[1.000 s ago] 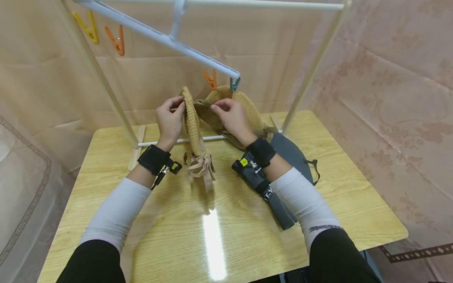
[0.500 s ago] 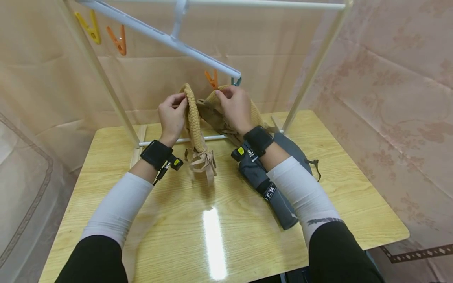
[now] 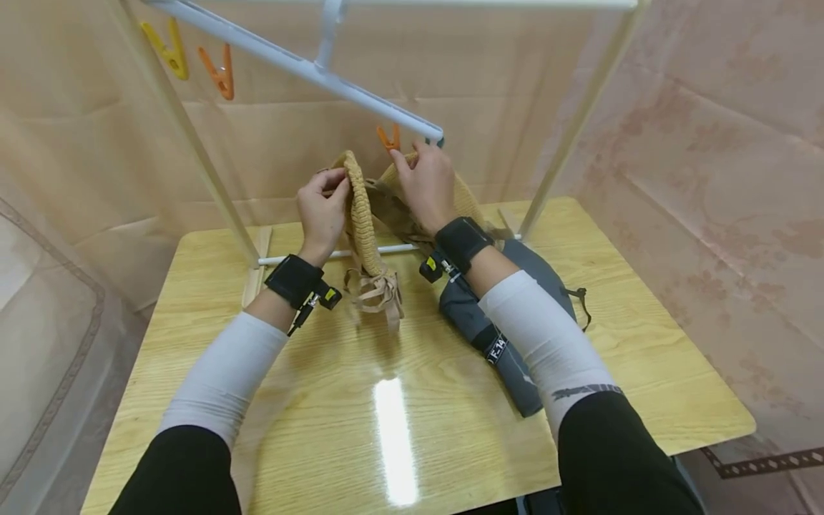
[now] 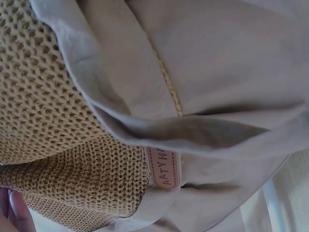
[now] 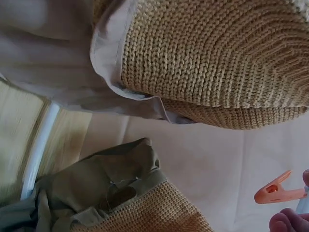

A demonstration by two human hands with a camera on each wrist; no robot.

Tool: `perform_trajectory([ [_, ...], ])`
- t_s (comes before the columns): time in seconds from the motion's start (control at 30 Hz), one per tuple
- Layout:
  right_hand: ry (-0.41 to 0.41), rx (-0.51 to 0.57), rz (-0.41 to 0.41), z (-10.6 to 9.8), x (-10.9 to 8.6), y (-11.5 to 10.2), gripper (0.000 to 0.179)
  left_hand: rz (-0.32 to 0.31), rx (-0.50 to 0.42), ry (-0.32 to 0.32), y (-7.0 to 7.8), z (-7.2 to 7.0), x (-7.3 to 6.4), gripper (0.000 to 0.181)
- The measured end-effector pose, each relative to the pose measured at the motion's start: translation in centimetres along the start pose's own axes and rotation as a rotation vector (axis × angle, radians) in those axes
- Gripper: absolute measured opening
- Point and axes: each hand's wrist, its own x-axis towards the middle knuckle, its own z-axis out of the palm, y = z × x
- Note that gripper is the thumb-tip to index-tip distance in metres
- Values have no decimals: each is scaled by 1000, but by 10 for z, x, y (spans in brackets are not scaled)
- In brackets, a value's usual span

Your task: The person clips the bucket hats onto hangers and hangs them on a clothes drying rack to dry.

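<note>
My left hand (image 3: 324,212) pinches the rim of a tan knitted hat (image 3: 363,222) with beige fabric and tied ribbons. In the left wrist view, the hat's knit (image 4: 96,174) and a small brown label (image 4: 164,166) fill much of the picture. My right hand (image 3: 430,182) is raised by an orange clothespin (image 3: 388,136) under the hanger's low end. Its thumb and finger stand apart near that clothespin (image 5: 277,191) in the right wrist view. A second knitted hat with olive fabric (image 5: 116,179) hangs behind; my right hand partly covers it in the head view.
A pale blue hanger (image 3: 283,61) slopes down to the right under the frame's top bar (image 3: 483,3). Yellow (image 3: 169,54) and orange clothespins (image 3: 220,71) hang at left. A dark grey fabric item (image 3: 515,372) lies on the wooden table (image 3: 309,429).
My right hand has moved up from beside the olive-lined hat to the orange clothespin. My left hand has stayed on the tan hat, which has shifted slightly up and right.
</note>
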Motion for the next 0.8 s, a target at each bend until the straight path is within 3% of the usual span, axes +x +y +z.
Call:
perform_trajectory([
  [0.23, -42, -155, -50, 7, 2, -7, 43, 6, -3, -24, -2, -4, -2, 21],
  [0.53, -78, -73, 70, 20, 15, -10, 45, 16, -6, -28, 2, -9, -4, 20],
  [0.8, -87, -77, 98, 21, 19, -11, 41, 9, -6, -26, 4, -7, -7, 19],
])
